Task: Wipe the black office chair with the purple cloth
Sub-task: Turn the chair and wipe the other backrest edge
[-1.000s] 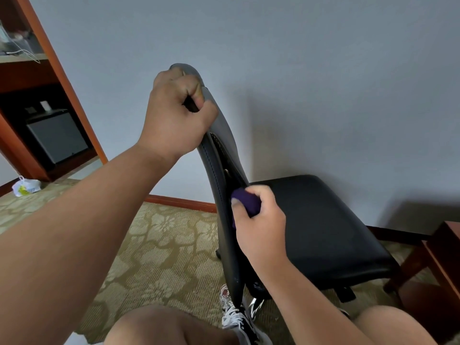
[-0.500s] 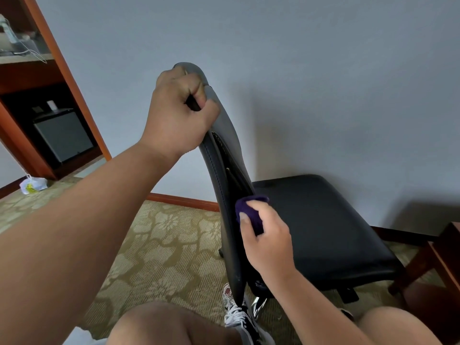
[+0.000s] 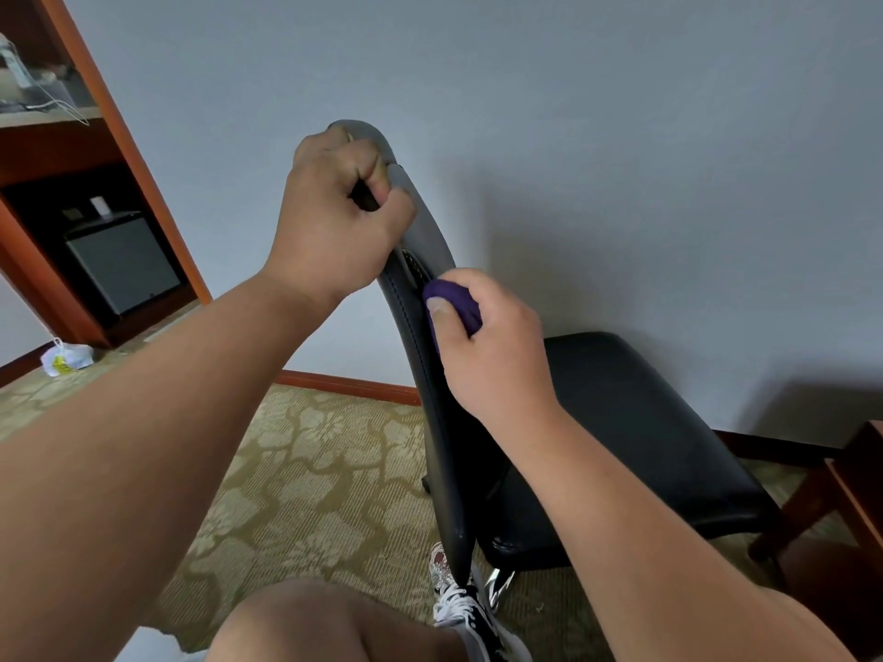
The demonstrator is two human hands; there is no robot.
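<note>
The black office chair (image 3: 635, 422) stands in front of me, seen edge-on from behind, its seat reaching right toward the wall. My left hand (image 3: 334, 217) grips the top edge of the backrest, fingers curled over it. My right hand (image 3: 487, 346) holds the bunched purple cloth (image 3: 451, 303) and presses it against the inner side of the backrest, just below my left hand. Most of the cloth is hidden in my fingers.
A wooden shelf unit (image 3: 95, 160) with a small dark fridge (image 3: 124, 265) stands at the left, a white plastic bag (image 3: 64, 358) on the patterned carpet near it. A wooden table (image 3: 855, 475) is at the right edge. My knee and shoe (image 3: 458, 594) are below the chair.
My right hand has slid the purple cloth up the backrest from near the seat to just under my left hand. My left hand keeps its grip on the top edge.
</note>
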